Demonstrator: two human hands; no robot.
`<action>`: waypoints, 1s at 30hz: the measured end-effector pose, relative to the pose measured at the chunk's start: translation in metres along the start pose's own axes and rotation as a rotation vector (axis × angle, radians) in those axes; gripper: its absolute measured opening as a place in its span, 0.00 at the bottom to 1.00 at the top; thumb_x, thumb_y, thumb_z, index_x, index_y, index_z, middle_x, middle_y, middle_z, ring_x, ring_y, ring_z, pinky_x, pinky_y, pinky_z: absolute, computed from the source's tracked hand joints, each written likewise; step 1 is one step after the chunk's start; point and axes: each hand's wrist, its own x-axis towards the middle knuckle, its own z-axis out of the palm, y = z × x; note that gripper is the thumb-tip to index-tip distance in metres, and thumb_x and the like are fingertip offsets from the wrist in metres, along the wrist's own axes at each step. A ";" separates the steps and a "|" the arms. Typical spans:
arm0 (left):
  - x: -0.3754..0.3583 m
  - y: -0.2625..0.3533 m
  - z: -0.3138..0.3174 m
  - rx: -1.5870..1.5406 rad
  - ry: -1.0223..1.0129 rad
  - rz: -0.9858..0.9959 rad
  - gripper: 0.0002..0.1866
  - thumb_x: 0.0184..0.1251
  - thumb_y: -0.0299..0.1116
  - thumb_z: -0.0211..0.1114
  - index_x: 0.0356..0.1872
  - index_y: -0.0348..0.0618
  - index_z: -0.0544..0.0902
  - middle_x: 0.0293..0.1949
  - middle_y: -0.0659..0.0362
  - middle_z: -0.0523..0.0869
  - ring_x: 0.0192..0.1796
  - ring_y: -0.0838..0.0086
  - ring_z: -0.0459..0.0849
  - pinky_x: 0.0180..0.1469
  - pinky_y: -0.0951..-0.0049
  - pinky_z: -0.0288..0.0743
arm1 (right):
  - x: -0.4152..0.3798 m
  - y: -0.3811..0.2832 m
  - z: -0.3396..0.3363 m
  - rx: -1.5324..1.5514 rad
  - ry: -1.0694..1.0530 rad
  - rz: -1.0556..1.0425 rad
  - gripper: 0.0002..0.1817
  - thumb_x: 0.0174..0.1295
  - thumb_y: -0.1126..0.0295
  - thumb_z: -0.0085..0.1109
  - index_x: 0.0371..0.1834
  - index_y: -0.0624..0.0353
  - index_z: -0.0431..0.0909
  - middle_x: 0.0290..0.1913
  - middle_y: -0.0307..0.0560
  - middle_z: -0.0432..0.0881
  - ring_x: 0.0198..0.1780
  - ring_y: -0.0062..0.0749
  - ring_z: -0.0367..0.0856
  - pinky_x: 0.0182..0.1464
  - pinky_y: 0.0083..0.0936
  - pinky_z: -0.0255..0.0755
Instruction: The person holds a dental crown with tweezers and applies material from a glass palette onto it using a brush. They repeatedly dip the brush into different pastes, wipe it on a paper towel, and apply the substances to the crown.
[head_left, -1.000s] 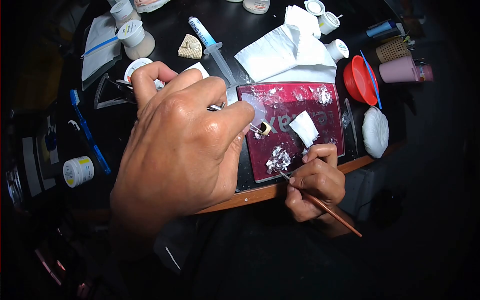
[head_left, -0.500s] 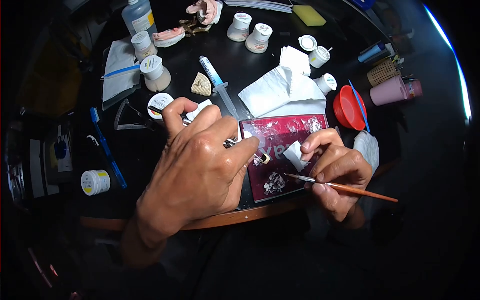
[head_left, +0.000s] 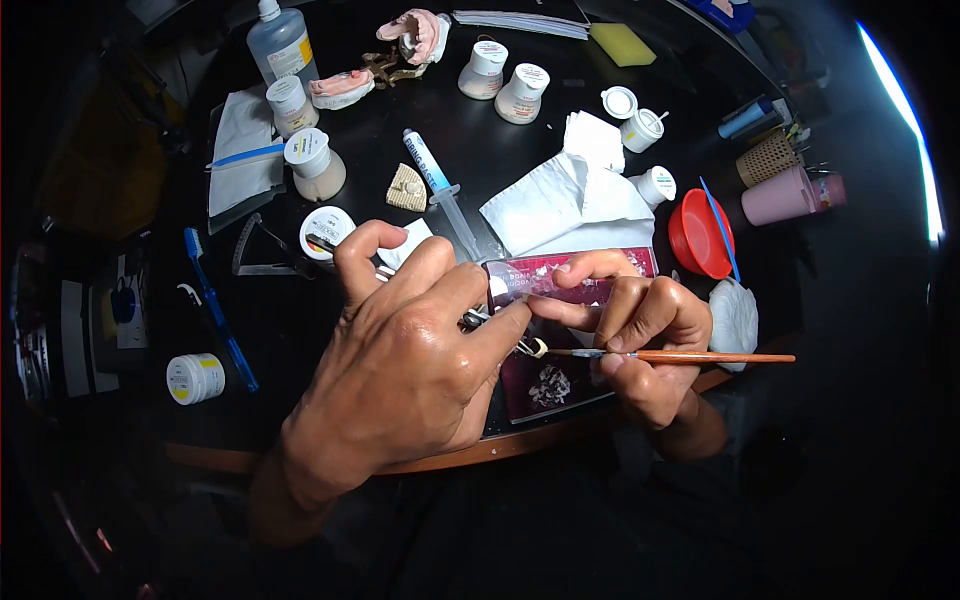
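Observation:
My left hand (head_left: 410, 350) is closed around a dark metal tool (head_left: 472, 320), most of which its fingers hide. At the tool's tip is a small cream-coloured piece (head_left: 539, 347). A thin brush with a reddish-brown wooden handle (head_left: 715, 357) is pinched in my right hand (head_left: 650, 345), its tip at or very near the small piece. The index finger of my right hand reaches toward the left fingertips. Both hands are above a dark red booklet (head_left: 520, 392) bearing whitish smears and a patch of grey-white residue (head_left: 549, 386).
Folded white tissues (head_left: 530, 205), a syringe (head_left: 440, 185) and a ridged beige block (head_left: 406, 188) lie behind the hands. Right are a red bowl (head_left: 700, 235) and white wad (head_left: 733, 322). Left are a blue toothbrush (head_left: 215, 310) and white jar (head_left: 196, 379).
My right hand has moved left, bringing the brush tip to the small piece, and its index finger has stretched out. The white slip beside that hand is now mostly hidden.

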 end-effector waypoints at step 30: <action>-0.001 0.000 0.001 -0.004 -0.005 0.000 0.16 0.50 0.28 0.76 0.43 0.49 0.95 0.33 0.63 0.80 0.43 0.68 0.80 0.63 0.47 0.57 | -0.001 0.003 0.002 -0.026 0.017 0.023 0.05 0.58 0.86 0.56 0.29 0.66 0.72 0.28 0.54 0.80 0.68 0.57 0.83 0.66 0.54 0.85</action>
